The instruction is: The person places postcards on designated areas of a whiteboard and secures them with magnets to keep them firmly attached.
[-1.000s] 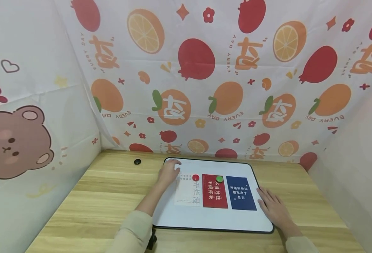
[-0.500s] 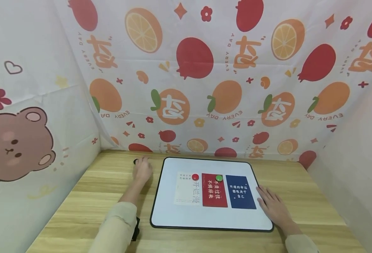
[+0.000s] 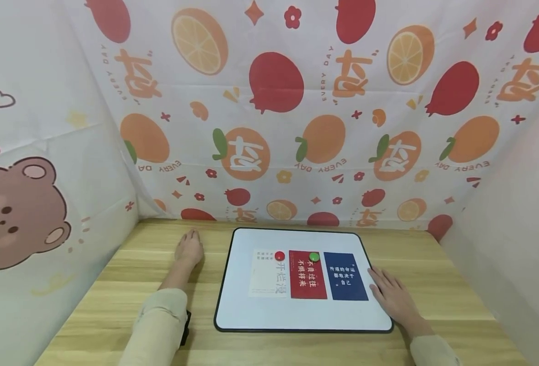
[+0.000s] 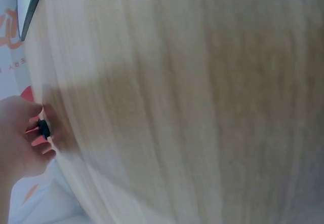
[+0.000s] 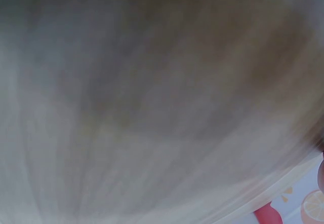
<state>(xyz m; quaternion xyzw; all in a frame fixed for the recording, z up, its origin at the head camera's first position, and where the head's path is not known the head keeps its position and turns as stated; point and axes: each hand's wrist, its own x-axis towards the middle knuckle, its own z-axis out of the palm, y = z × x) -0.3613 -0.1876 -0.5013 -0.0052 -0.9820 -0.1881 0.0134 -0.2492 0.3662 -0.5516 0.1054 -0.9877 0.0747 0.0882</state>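
My left hand is at the back left of the table. In the left wrist view its thumb and fingers are around a small black round magnet; whether they grip it is unclear. The head view hides that magnet behind the hand. My right hand lies with extended fingers on the right edge of a black-rimmed whiteboard. On the board are a white card, a red card and a blue card. A red magnet sits on the white card, a green magnet on the red one.
The board lies flat on a wooden table. Behind the table hangs a fruit-print cloth, and a bear-print cloth closes the left side. A pale wall stands at the right. The right wrist view is blurred.
My left hand has moved left from the board's top left corner to the black magnet, which it now covers in the head view. My right hand has stayed on the board's edge.
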